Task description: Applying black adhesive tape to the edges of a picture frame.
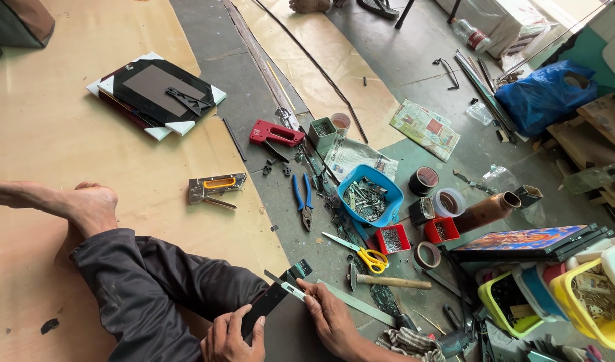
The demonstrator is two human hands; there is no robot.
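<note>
Plywood sheets and a grey floor strewn with tools make up the workplace, with the person sitting cross-legged on it. Low in view, the left hand point(235, 338) grips the near end of a black strip point(275, 295), fingers curled over its edge. The right hand point(329, 318) pinches a small cutter point(289, 288) against the strip's far end — thumb and forefinger closed on it. By my reading, the step in hand is trimming or scoring that strip; the next move would call for a steady hold from the left hand and a straight pull of the blade. Just beyond the right hand lie yellow scissors point(364, 255) and a hammer point(388, 281); farther off — a blue bowl point(388, 191) of small metal parts.
</note>
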